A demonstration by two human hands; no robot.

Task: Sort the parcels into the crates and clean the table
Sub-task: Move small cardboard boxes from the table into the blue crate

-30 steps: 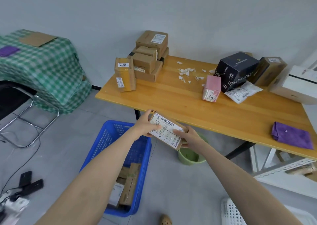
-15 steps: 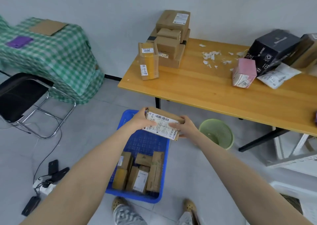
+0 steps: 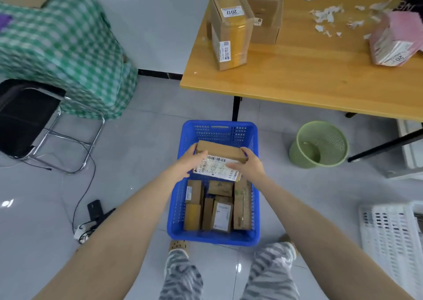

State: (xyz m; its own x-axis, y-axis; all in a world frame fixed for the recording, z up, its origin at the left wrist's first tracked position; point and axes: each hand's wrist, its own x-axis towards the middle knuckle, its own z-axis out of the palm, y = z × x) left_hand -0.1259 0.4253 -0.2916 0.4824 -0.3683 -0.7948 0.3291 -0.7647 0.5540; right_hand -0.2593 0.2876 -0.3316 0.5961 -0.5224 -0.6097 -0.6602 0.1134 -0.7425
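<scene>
The parcel point(image 3: 220, 162) had been lowered over the far end of the crate point(image 3: 175, 208), clasped at both ends by left hand point(image 3: 186, 162) and right hand point(image 3: 249, 165), so release was judged near.

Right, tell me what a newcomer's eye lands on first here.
Dead centre, the left hand and right hand hold a brown cardboard parcel with a white label over the blue plastic crate on the floor, already part-filled with boxes. Behind, the yellow wooden table carries more brown cartons and torn white paper scraps.
</scene>
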